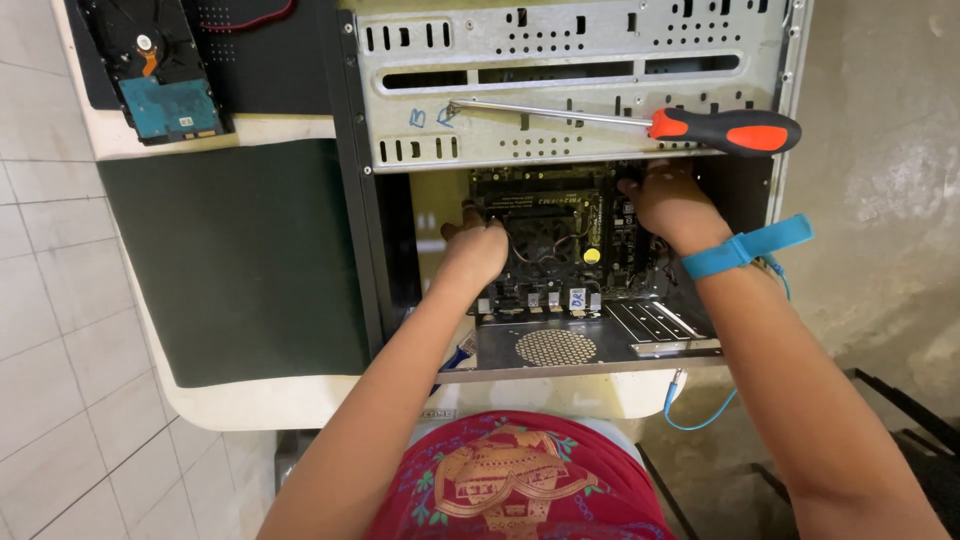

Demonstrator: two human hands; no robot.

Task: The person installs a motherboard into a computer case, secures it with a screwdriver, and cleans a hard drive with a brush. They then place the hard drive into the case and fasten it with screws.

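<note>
Motherboard (560,235) inside case (560,100), between left hand (478,252), right hand (668,205)

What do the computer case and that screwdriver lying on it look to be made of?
The computer case looks like bare sheet metal: dull grey, matte, punched with slots and holes. The screwdriver has a thin, shiny shaft, probably steel, and a red and black handle that looks like plastic, perhaps with rubber grip.

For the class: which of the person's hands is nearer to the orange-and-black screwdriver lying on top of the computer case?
Right. The right hand is just below the screwdriver, near its handle, inside the case. The left hand is lower and further left, on the motherboard.
</note>
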